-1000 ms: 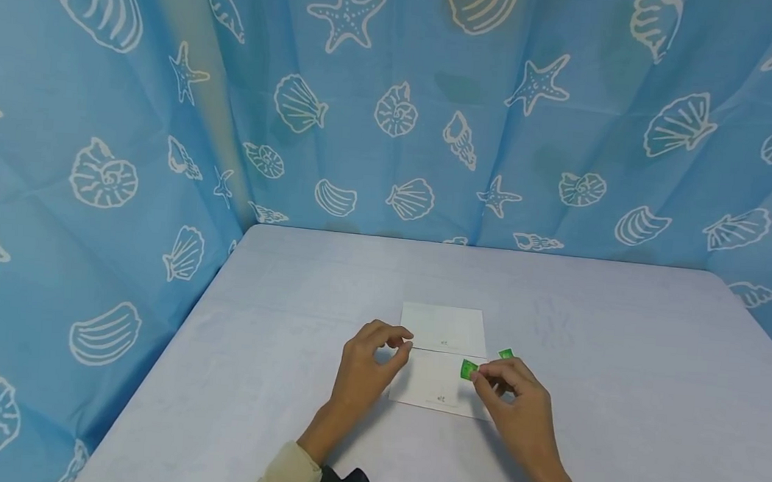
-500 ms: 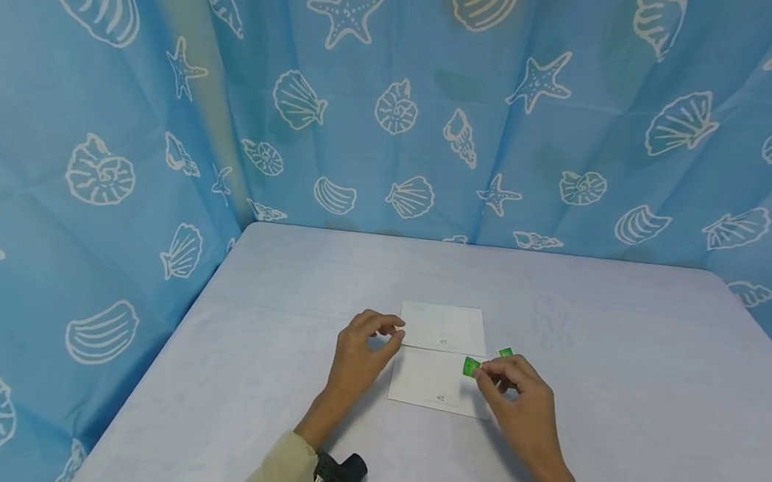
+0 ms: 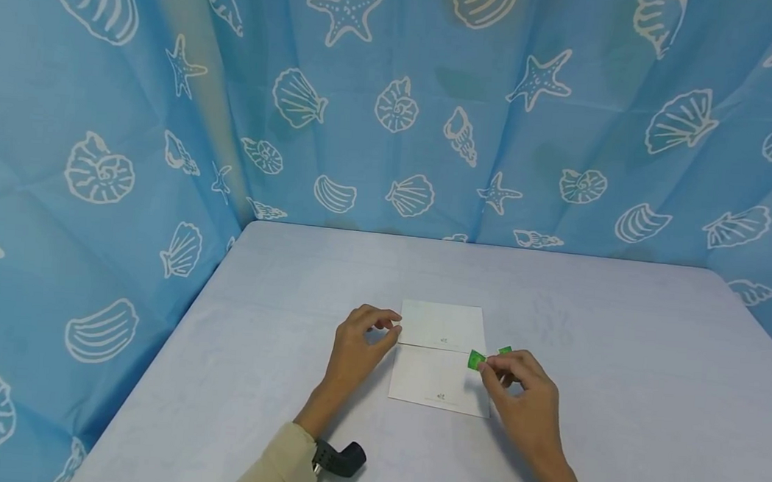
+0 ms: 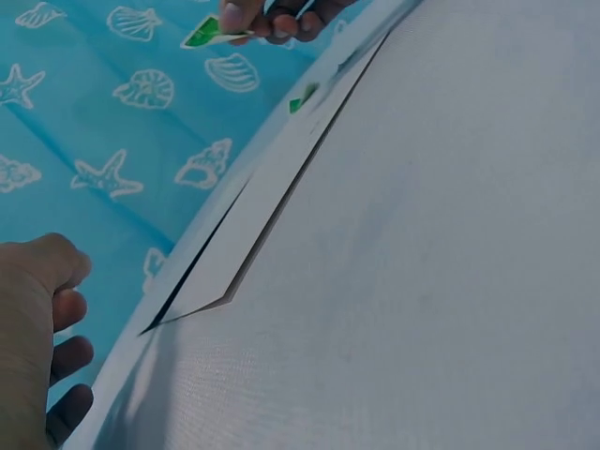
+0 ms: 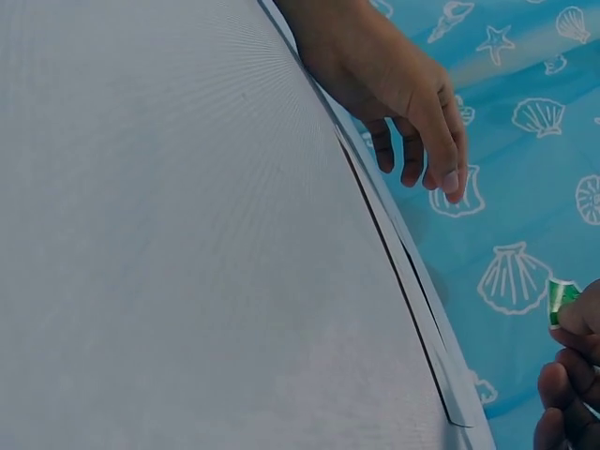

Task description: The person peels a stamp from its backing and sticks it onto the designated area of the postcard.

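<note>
I had right hand (image 3: 526,398) pinching green slip (image 3: 475,360), left hand (image 3: 356,348) parted, empty; slack pinch risked dropping it below.

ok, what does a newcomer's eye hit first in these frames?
Probably the blue curtain, printed with white shells and starfish, behind the pale table. Next, the bright-green piece pinched in the right hand, near the right edge of the two white panels in the head view. A second green piece shows just past that hand.
</note>
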A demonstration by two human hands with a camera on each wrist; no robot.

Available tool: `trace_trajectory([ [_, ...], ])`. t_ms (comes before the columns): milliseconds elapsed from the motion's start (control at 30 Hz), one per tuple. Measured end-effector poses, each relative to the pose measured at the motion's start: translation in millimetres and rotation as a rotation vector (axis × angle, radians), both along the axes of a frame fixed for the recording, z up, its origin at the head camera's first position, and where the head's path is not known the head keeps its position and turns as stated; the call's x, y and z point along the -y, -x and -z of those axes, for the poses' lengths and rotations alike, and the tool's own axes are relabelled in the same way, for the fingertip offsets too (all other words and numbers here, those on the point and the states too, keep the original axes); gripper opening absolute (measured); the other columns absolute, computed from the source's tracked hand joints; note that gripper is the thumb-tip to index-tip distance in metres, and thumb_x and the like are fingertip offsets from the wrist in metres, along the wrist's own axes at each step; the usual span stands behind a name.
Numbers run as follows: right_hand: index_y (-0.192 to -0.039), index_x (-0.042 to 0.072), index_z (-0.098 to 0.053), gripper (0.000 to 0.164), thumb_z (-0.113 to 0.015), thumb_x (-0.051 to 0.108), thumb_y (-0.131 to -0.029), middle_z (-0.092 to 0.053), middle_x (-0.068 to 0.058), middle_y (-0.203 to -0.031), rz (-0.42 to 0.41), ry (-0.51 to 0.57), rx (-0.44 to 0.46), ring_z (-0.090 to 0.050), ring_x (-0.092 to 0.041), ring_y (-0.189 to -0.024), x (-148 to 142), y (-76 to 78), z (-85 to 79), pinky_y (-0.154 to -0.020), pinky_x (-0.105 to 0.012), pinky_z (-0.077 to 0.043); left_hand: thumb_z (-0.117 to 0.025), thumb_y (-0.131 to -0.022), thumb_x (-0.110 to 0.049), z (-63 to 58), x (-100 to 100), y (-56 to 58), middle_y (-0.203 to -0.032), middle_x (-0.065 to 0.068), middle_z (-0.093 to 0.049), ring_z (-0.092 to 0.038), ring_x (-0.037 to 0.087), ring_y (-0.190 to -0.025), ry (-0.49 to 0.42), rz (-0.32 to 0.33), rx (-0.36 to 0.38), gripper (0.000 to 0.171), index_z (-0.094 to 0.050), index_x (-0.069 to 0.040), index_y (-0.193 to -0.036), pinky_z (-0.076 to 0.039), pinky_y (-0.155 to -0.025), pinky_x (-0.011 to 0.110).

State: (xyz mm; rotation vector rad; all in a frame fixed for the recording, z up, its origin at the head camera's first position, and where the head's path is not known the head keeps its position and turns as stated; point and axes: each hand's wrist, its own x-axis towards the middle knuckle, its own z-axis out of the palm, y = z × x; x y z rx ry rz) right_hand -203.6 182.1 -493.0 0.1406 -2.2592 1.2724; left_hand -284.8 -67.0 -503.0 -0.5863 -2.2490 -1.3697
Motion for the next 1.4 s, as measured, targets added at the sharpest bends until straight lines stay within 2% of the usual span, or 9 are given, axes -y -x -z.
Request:
trace_trajectory([
  [167, -0.086, 0.006, -0.075, 0.009, -0.078, -0.002, -0.084, -0.062, 0.005, -0.092, 0.012, 0.028, -0.047, -0.056, -0.01, -0.078, -1.1, 1.7, -0.9, -0.067, -0.018, -0.045, -0.077, -0.089, -0.013, 1.1, 0.0, 3.6, -0.094, -0.001, -0.065, -0.058, 0.015, -0.092, 0.024, 0.005, 0.053, 0.018, -0.076, -0.013, -0.108, -0.05, -0.079, 0.038],
  [400, -0.086, 0.006, -0.075, 0.008, -0.077, -0.001, -0.085, -0.063, 0.002, -0.091, 0.003, 0.068, -0.016, -0.057, -0.009, -0.079, 2.0, 5.4, 7.0, -0.069, -0.017, -0.046, -0.076, -0.09, -0.017, 2.0, 5.8, 10.0, -0.099, -0.002, -0.062, -0.056, 0.018, -0.097, 0.132, -0.02, 0.157, 0.02, -0.076, -0.014, -0.11, -0.049, -0.084, 0.038],
  [567, -0.088, 0.005, -0.075, 0.005, -0.078, 0.001, -0.086, -0.062, 0.004, -0.091, 0.041, 0.062, 0.015, -0.057, -0.009, -0.079, -0.8, 8.9, 11.6, -0.068, -0.015, -0.046, -0.077, -0.089, -0.017, 3.5, 9.2, 10.9, -0.099, -0.001, -0.062, -0.055, 0.018, -0.097, 0.152, -0.019, 0.152, 0.019, -0.076, -0.015, -0.108, -0.048, -0.085, 0.039],
  [767, -0.091, 0.006, -0.075, 0.003, -0.076, 0.006, -0.088, -0.062, 0.005, -0.094, 0.094, 0.072, -0.012, -0.055, -0.011, -0.079, -12.5, 14.8, 9.4, -0.067, -0.016, -0.044, -0.079, -0.088, -0.02, 2.5, 3.3, 14.3, -0.103, 0.001, -0.063, -0.055, 0.022, -0.096, 0.267, -0.052, 0.127, 0.019, -0.077, -0.016, -0.106, -0.044, -0.091, 0.044],
  [967, -0.09, 0.007, -0.075, 0.006, -0.078, 0.003, -0.086, -0.061, 0.005, -0.093, 0.102, 0.07, -0.009, -0.055, -0.01, -0.079, -17.5, 20.7, 13.6, -0.068, -0.017, -0.043, -0.079, -0.087, -0.021, 1.2, 1.0, 12.4, -0.104, 0.002, -0.063, -0.056, 0.025, -0.1, 0.345, -0.081, 0.124, 0.016, -0.078, -0.016, -0.103, -0.043, -0.096, 0.048],
  [1133, -0.088, 0.008, -0.075, 0.007, -0.078, 0.003, -0.085, -0.062, 0.005, -0.092, 0.082, 0.061, -0.005, -0.055, -0.01, -0.08, -19.4, 24.7, 16.4, -0.069, -0.019, -0.043, -0.08, -0.086, -0.02, 1.7, -0.2, 11.6, -0.104, 0.003, -0.063, -0.056, 0.025, -0.1, 0.361, -0.082, 0.097, 0.015, -0.078, -0.015, -0.101, -0.044, -0.095, 0.048],
  [1400, -0.089, 0.004, -0.075, 0.005, -0.078, 0.002, -0.086, -0.062, 0.003, -0.092, 0.067, 0.026, -0.034, -0.056, -0.008, -0.081, -29.2, 35.2, 16.4, -0.069, -0.019, -0.043, -0.08, -0.087, -0.021, 4.1, -5.7, 11.7, -0.105, 0.002, -0.063, -0.056, 0.025, -0.102, 0.361, -0.09, 0.115, 0.016, -0.077, -0.016, -0.102, -0.042, -0.098, 0.046],
])
